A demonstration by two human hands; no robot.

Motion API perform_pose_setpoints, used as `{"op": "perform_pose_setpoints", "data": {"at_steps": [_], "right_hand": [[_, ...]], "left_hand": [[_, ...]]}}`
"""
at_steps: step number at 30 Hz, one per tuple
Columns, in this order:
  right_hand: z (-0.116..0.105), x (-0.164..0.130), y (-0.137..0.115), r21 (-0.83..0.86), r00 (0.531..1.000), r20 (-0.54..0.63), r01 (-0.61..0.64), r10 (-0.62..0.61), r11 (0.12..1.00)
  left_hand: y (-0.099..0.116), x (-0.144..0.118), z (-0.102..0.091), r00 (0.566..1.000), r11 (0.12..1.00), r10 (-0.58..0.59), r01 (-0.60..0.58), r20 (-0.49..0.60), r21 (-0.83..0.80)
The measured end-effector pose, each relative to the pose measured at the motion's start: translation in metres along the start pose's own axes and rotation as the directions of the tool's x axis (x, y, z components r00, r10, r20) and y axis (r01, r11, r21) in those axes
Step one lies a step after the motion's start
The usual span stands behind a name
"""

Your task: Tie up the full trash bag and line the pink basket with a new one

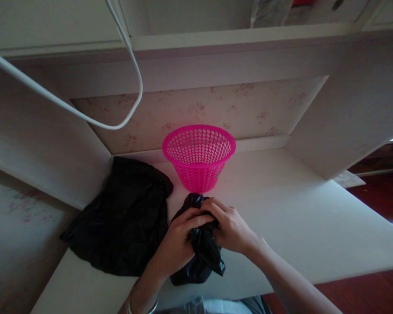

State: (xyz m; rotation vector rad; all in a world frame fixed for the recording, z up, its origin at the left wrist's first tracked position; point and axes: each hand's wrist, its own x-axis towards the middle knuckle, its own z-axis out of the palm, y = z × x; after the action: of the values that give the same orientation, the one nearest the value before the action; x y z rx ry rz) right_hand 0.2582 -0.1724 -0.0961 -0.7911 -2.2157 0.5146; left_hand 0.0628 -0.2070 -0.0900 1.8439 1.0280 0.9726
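Basket [199, 175]: is showing hot pink, patterned with holes. Left of basket, large bag [124, 218]: is showing black. In front of basket, small bag [205, 249]: is gleaming black. Behind basket, wallpaper [249, 107]: is bearing pink florals on beige. Beneath basket, board [265, 196]: is showing white.

Home interior, floral wallpaper [242, 109], white cabinetry [353, 96]
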Motion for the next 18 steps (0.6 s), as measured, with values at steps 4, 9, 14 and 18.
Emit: {"op": "perform_pose_setpoints", "data": {"at_steps": [4, 9, 14, 18], "right_hand": [[0.014, -0.006, 0.005, -0.17, 0.982, -0.18, -0.096, 0.064, 0.981], [0.025, -0.008, 0.008, -0.281, 0.913, -0.402, -0.192, 0.067, 0.94], [0.025, -0.005, 0.011, -0.272, 0.904, -0.428, -0.134, 0.005, 0.953], [0.022, -0.003, 0.011, -0.222, 0.892, -0.442, -0.012, -0.09, 0.975]], "left_hand": [[-0.006, -0.005, 0.002, 0.99, 0.999, 0.03, -0.025, -0.139, 0.036], [-0.006, -0.012, 0.009, 0.987, 0.992, 0.066, -0.049, -0.145, 0.119], [-0.004, -0.014, 0.018, 0.988, 0.989, 0.071, -0.051, -0.136, 0.141], [-0.006, -0.016, 0.024, 0.976, 0.985, 0.108, -0.08, -0.191, 0.152]]}}
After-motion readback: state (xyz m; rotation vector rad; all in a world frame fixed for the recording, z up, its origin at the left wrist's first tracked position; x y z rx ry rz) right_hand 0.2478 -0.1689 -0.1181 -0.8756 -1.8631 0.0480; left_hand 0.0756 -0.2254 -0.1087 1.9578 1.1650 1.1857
